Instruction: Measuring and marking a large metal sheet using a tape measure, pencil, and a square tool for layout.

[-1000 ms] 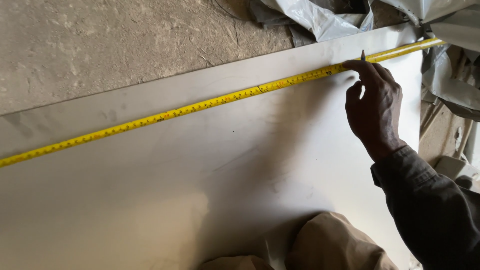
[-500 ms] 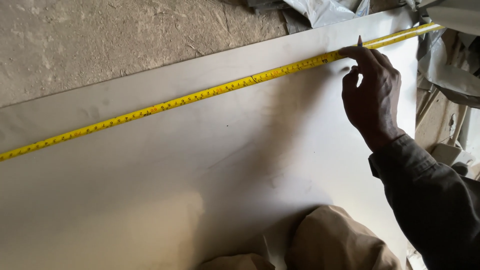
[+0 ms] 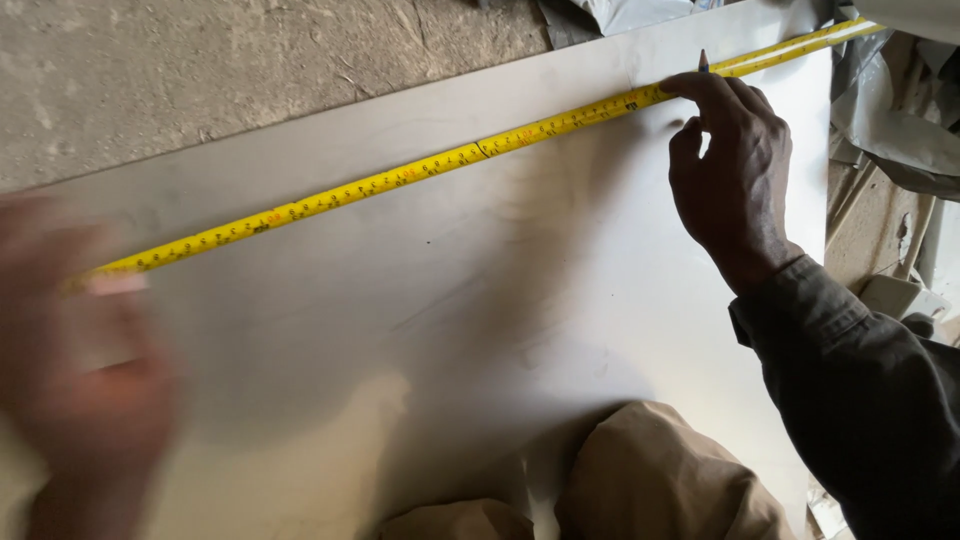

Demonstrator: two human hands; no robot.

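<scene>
Yellow black-marked tape measure [image 3: 400, 178], pale grey sheet [image 3: 480, 330]

No packages, labels, signs or screens show here. Just crumpled grey plastic sheeting [image 3: 900, 110] bunched at the right edge, unmarked.

Single head-worn view, aimed steeply down, close over the pale flat sheet panel [image 3: 480, 330]; concrete floor [image 3: 200, 70] seen at 11 o'clock.
</scene>
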